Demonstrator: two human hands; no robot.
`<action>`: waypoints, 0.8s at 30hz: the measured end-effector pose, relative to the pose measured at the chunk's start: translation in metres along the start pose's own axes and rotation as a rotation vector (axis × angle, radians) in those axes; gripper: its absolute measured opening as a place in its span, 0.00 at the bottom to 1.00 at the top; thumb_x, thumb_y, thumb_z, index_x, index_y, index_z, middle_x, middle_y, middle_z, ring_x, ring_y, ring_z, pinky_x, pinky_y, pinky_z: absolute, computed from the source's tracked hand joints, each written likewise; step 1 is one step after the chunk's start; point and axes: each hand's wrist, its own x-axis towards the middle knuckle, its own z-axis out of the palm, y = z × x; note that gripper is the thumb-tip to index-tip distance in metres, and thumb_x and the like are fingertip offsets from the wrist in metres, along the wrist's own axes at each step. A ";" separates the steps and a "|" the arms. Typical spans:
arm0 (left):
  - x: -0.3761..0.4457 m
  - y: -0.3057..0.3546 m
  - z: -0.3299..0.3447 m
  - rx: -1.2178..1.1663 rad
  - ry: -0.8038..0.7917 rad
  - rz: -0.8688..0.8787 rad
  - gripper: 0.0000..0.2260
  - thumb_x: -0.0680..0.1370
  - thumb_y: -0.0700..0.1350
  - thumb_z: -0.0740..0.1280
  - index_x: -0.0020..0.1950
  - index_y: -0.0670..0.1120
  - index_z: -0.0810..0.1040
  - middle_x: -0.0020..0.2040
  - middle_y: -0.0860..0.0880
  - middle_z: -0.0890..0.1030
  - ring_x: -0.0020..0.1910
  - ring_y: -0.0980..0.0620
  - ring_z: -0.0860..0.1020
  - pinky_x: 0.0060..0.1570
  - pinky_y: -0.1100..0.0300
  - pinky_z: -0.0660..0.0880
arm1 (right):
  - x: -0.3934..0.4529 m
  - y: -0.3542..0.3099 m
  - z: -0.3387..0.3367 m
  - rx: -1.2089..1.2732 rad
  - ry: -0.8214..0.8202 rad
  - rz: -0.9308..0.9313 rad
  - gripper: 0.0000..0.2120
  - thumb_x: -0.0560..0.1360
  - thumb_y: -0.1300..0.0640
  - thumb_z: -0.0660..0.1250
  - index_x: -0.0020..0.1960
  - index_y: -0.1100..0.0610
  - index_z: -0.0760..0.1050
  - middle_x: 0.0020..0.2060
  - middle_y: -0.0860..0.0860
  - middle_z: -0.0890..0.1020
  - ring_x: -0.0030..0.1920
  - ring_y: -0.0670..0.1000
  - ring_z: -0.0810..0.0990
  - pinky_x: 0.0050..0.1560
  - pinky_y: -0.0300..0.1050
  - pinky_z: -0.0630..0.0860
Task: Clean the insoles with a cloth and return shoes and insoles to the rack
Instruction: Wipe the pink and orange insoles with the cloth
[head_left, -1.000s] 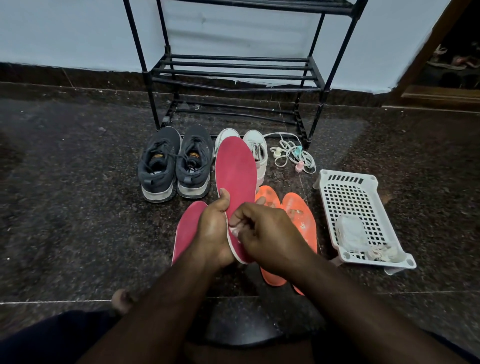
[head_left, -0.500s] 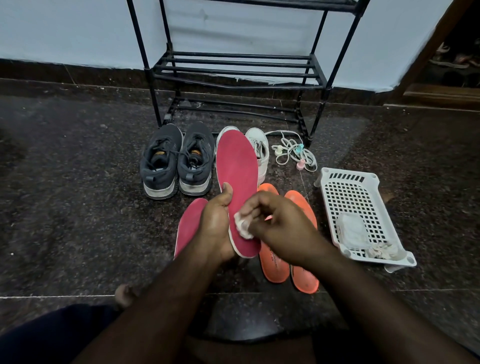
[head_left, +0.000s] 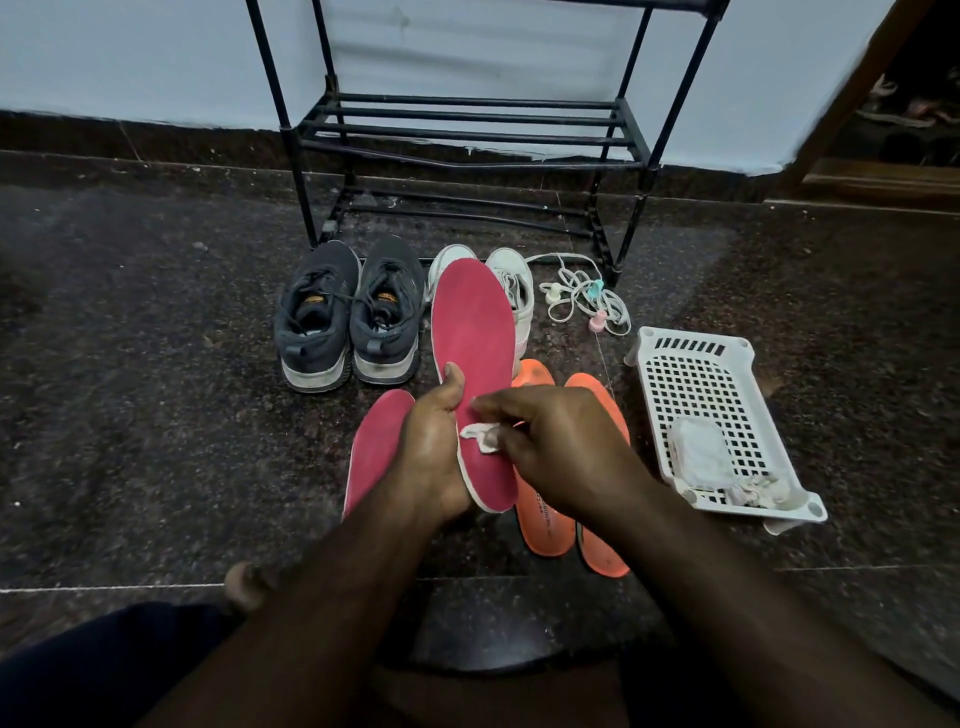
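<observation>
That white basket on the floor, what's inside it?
Inside the white basket lie a whitish packet and some crumpled cloth at its near end. What the packet holds cannot be seen.

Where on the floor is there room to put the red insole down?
Bare floor lies left of the dark shoes. The rack shelves are bare. It is crowded between the orange insoles and the white basket.
</observation>
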 end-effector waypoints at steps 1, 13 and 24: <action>0.000 -0.002 0.001 0.001 0.011 0.010 0.30 0.84 0.61 0.53 0.61 0.34 0.76 0.49 0.36 0.83 0.45 0.41 0.84 0.59 0.48 0.74 | 0.001 0.002 0.002 -0.002 0.006 0.027 0.14 0.69 0.63 0.73 0.54 0.54 0.83 0.46 0.51 0.85 0.48 0.51 0.82 0.51 0.49 0.77; 0.013 -0.031 -0.003 0.078 0.046 0.064 0.28 0.84 0.59 0.51 0.65 0.38 0.75 0.56 0.39 0.84 0.53 0.42 0.83 0.63 0.43 0.72 | -0.003 0.026 -0.045 0.119 -0.146 0.359 0.12 0.73 0.68 0.66 0.43 0.53 0.81 0.35 0.47 0.83 0.37 0.46 0.81 0.43 0.48 0.81; 0.017 -0.038 -0.013 0.177 -0.066 0.036 0.29 0.84 0.60 0.50 0.63 0.39 0.80 0.67 0.43 0.79 0.67 0.43 0.77 0.67 0.43 0.69 | -0.067 0.216 -0.125 -0.179 0.208 1.031 0.08 0.66 0.64 0.73 0.35 0.52 0.78 0.38 0.53 0.85 0.43 0.55 0.84 0.45 0.48 0.81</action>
